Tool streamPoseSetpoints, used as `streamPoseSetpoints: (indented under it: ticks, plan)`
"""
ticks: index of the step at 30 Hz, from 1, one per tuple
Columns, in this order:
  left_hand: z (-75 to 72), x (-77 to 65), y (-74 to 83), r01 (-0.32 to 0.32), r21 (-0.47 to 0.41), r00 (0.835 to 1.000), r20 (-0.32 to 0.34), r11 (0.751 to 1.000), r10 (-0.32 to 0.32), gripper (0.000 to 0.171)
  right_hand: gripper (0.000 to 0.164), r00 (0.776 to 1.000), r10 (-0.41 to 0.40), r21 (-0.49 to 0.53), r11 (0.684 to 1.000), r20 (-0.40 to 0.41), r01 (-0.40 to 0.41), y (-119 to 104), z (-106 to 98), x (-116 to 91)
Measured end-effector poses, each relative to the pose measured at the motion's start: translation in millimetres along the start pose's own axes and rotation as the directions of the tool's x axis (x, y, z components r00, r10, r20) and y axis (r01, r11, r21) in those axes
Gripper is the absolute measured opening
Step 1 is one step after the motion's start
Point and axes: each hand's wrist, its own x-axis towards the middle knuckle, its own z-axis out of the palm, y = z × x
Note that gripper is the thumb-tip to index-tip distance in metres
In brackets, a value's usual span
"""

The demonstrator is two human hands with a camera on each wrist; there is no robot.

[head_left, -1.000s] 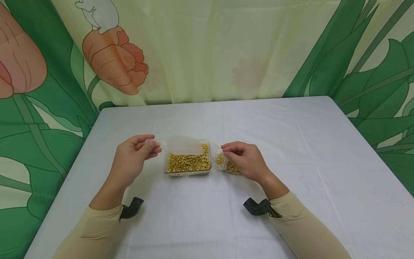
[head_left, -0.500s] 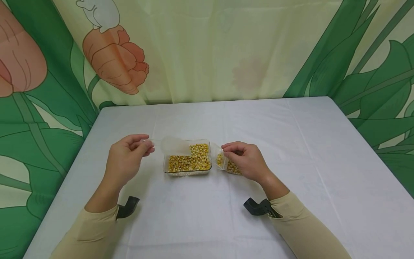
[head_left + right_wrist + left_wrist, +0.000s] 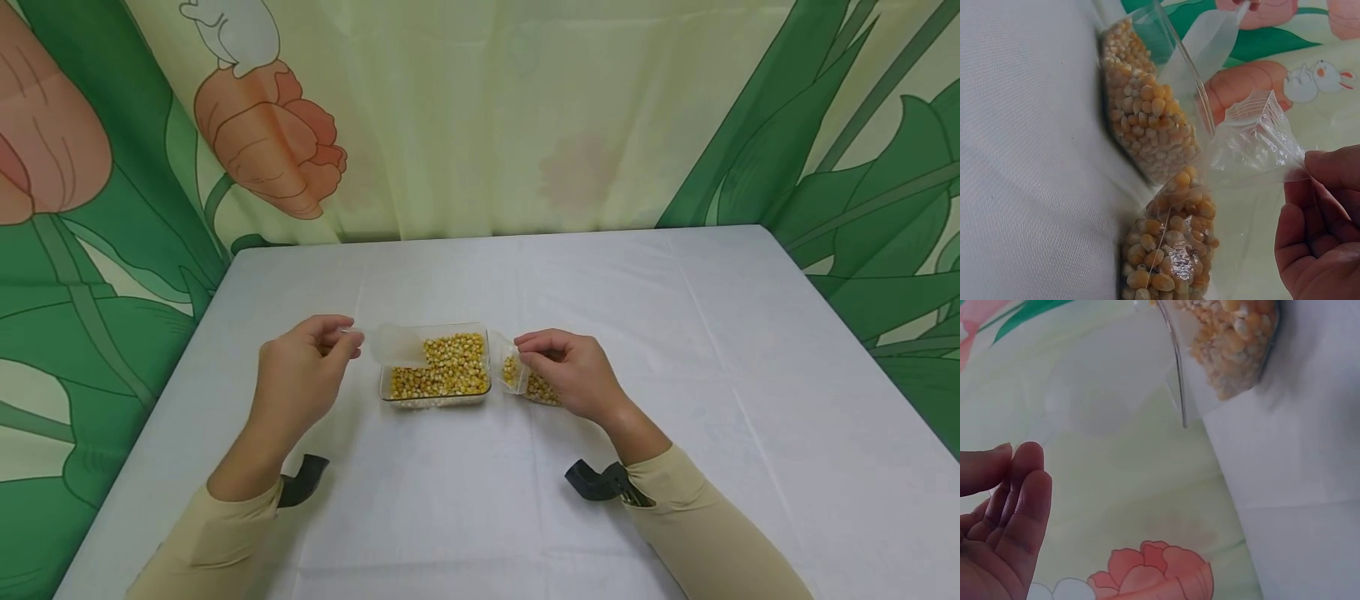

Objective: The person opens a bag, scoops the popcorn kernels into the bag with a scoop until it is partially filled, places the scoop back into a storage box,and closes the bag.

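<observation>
- Left of centre, the left hand [image 3: 300, 375] pinches the scoop [image 3: 399, 346] by its handle.
- Right of centre, the right hand [image 3: 570, 373] pinches the top of the bag [image 3: 1191, 209].
- Mid-frame, the dish [image 3: 435, 404] of corn [image 3: 459, 367] sits beside the bag, scoop over its upper-left part.
- Scooping seems in hand; the next move probably calls for a level dip.
</observation>
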Motion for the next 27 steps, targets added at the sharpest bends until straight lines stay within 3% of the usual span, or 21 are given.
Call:
streamPoseSetpoints:
  ticks: [9,16,20,27]
  plan:
    - [13.2,3.9,-5.1,0.070,0.000,0.994,0.086,0.998,-0.069,0.021,0.007,1.000,0.006,0.000,1.000,-0.001,-0.006,0,0,-1]
    - [15.1,8.7,-19.5,0.114,-0.032,0.981,0.161,0.993,-0.107,0.026,0.007,1.000,-0.005,0.020,1.000,-0.005,0.005,1,1,-1]
    - [16.8,11.3,-29.1,0.177,-0.055,0.963,0.218,0.983,-0.162,0.028,0.007,1.000,-0.005,0.020,1.000,-0.004,0.005,1,1,-1]
    - [21.3,17.7,-41.8,0.306,-0.137,0.915,0.317,0.942,-0.251,0.032,0.007,1.000,-0.002,0.018,1.000,0.000,0.002,0,2,0]
